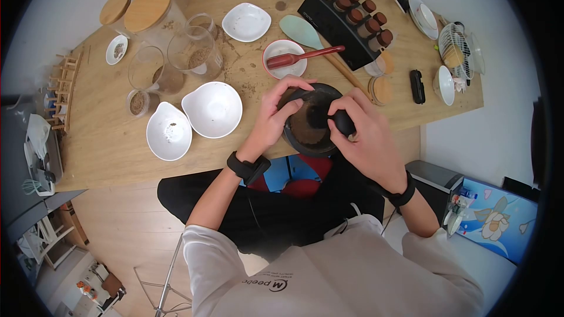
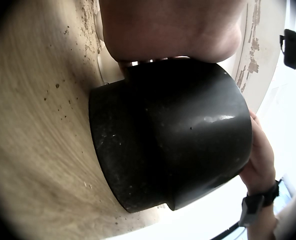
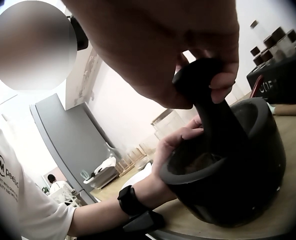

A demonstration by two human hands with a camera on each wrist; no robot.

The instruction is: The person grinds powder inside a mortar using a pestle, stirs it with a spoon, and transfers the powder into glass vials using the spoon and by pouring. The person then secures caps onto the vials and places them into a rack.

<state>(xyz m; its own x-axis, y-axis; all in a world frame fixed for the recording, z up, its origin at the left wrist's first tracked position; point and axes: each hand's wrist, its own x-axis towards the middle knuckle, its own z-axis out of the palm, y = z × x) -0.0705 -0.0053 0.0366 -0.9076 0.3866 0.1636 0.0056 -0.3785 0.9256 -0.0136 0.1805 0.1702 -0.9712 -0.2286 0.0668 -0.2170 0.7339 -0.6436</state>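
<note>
The left hand (image 1: 271,118) clasped the mortar (image 1: 311,120) near the table edge (image 1: 235,167); the right hand (image 1: 367,135) gripped the pestle (image 1: 338,118); hard strokes risked tipping it off

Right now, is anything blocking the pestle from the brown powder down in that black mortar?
Nothing visible does. The right hand grips the pestle with its tip down inside the mortar, whose rim the left hand holds.

A wooden table (image 1: 106,141) carries a black mortar (image 1: 311,135) at its near edge, two white pouring bowls (image 1: 212,108) — glass jars (image 1: 194,53) behind them — a black spice rack (image 1: 346,23), and scattered spice crumbs.
</note>
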